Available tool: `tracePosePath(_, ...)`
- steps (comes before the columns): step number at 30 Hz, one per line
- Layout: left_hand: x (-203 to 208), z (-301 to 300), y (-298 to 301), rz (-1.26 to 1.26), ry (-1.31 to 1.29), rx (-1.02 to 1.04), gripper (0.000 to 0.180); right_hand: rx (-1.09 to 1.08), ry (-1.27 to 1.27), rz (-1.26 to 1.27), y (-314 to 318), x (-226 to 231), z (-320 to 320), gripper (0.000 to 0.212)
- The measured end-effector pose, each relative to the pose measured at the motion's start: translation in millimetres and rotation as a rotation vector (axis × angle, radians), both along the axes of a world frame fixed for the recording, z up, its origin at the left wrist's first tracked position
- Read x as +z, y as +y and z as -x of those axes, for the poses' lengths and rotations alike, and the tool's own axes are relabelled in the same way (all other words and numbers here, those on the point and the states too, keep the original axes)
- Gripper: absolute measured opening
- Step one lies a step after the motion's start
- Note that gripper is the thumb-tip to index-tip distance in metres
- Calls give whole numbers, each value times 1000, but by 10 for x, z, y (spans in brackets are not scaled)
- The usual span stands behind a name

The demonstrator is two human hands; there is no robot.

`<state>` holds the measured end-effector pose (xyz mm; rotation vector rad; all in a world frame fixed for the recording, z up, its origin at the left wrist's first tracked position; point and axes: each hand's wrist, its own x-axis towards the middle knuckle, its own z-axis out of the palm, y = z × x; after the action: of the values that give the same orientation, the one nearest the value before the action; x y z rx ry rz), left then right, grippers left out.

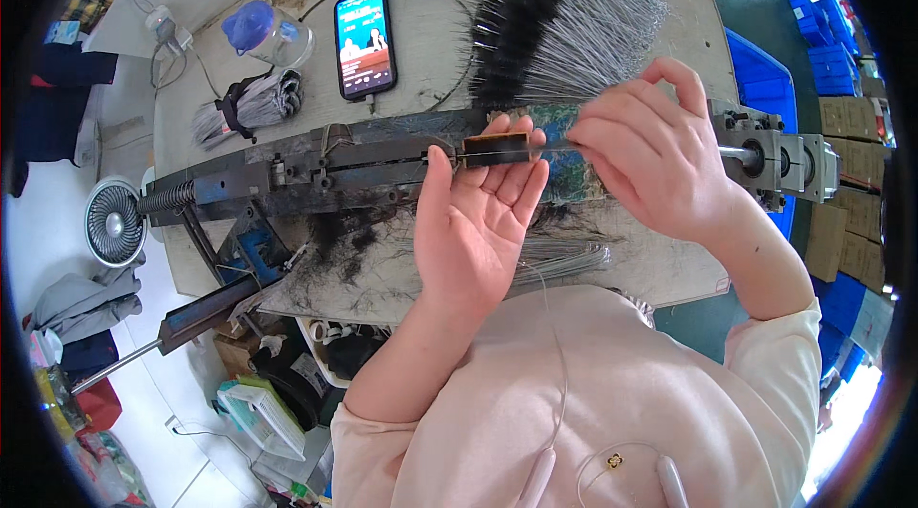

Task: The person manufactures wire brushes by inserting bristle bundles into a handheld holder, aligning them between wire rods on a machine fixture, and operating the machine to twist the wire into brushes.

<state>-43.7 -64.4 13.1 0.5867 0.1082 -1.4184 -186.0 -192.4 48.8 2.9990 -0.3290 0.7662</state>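
The small dark block (495,151), with an orange-brown upper edge, lies across the fingers of the left hand (473,226), above the long metal bench device (378,161). Its long axis goes from left to right, nearly the same direction as this device. From the right hand (655,154), the block is directly to the left, with a short gap between it and the fingertips.

The thin wire (552,148) is the link between the two sides: it passes along the near face of the block and reaches the right fingertips, almost parallel to the block. So the relation which matters, in my judgement, is this line — wire and block side by side, with the right hand at the right end.

The left hand is clearly the nearer one to the block. Its palm is turned up, the fingers are loosely extended and the thumb stands apart on the left; how firmly the fingers support the block, I cannot tell. The right thumb and forefinger are pinched together on the wire, although some blur hides its exact end.

Beyond the right hand — farther on the bench — lies a fan of wire-stemmed black brushes (545,21).
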Motion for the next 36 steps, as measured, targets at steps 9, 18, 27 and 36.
tracePosePath(9, 89, -7, -26, -9, 17, -45, 71, -122, 126, -81, 57, -185, 114, 22)
tracePosePath(18, -272, 34, 62, -130, -240, -150, 70, 2, -34, -535, 371, -64, 636, 32)
tracePosePath(27, -370, -662, 1264, -259, -279, 95, 42, -426, 400, -958, 706, -927, 1093, 22)
tracePosePath(36, -629, -1861, 2752, -687, -393, 1015, 28, -332, 461, -845, 699, -1069, 1006, 23)
